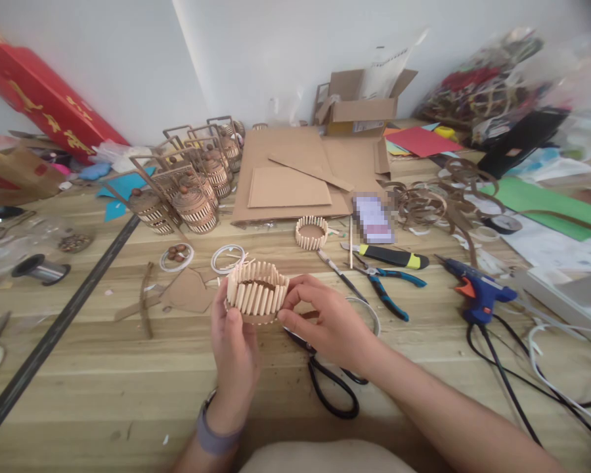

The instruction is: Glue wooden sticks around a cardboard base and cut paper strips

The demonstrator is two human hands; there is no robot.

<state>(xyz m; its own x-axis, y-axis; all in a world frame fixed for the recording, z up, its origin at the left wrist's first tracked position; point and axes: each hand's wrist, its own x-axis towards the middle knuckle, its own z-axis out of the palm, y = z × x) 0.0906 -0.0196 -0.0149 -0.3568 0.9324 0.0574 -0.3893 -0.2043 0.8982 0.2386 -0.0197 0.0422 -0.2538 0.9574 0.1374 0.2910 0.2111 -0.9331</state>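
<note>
Between my hands, just above the wooden table, is a small round basket (259,299) with a ring of upright wooden sticks around a brown base. My left hand (234,341) is wrapped round its left side, thumb on the near rim. At its right side, my right hand (320,315) pinches the lower edge, where a brown strip (309,315) shows by the fingers. Black-handled scissors (332,387) lie partly under my right hand. A second ring of upright sticks (312,233) stands farther back, near a cardboard sheet (290,187).
To the right lie a utility knife (394,256), blue-handled pliers (389,289) and a blue glue gun (477,289) with its cable. Several finished lidded baskets (194,203) with tall handles stand back left. Brown strip coils (423,203) and a cardboard box (357,105) are behind.
</note>
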